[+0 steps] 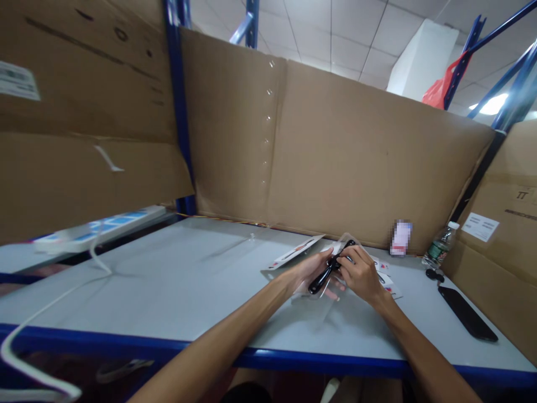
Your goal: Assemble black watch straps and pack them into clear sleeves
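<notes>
A long, black, glossy-handled tool [321, 281] lies slantwise in a clear plastic shell [347, 237] above the table. My left hand [311, 266] supports the shell from below and from the left, with some fingers showing through the plastic. My right hand [361, 273] is closed at the upper part of the black tool, its fingertips pressed together on it. The exact kind of tool is hard to make out, as the fingers cover its middle. Just behind my left hand, a white printed card [293, 253] is tilted up off the table. More printed cards [384, 274] lie beyond my right hand.
On the right are a water bottle [439, 246], a small black object [434, 275] and a black phone [467, 314]. A blurred-out item [401, 239] stands at the cardboard back wall [356, 151]. A power strip [104, 230] with a white cable [54, 302] is at left.
</notes>
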{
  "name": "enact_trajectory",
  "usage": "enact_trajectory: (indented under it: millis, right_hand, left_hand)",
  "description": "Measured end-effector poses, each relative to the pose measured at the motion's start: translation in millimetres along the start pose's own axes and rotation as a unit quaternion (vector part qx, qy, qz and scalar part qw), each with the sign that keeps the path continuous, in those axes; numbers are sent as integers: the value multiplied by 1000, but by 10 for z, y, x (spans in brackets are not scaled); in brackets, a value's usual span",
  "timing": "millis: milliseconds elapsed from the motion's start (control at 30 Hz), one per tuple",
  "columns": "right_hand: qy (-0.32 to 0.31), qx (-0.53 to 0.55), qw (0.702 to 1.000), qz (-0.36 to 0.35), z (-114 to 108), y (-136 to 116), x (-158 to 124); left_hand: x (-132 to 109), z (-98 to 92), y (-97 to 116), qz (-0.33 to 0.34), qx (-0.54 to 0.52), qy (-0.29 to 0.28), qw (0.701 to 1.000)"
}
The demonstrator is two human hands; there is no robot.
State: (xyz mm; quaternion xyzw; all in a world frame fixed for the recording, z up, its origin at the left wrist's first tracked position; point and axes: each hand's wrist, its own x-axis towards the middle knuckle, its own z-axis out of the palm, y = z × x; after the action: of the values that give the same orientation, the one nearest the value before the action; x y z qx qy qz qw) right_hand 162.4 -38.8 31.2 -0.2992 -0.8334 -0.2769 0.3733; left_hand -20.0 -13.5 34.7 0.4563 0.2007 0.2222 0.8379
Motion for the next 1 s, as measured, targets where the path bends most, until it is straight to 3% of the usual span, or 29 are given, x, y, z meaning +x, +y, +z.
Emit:
enact_trajectory:
  millis: [400,633,800,1000]
  right_hand:
    - [-29,14,999,40,9,-4,2]
    - [-36,207,965,159,-8,32,18]
    - [-32,201,964,172,-9,24,29]
    - [-27,199,962,184,4,-7,36]
  left_hand:
    - [-1,-15,-14,-4,7,2,1000]
    - [92,-104,-87,10,-51,-18,998]
    - [122,-136,-123,27,-62,-26,997]
    - [57,-42,-90,16,-36,8,999]
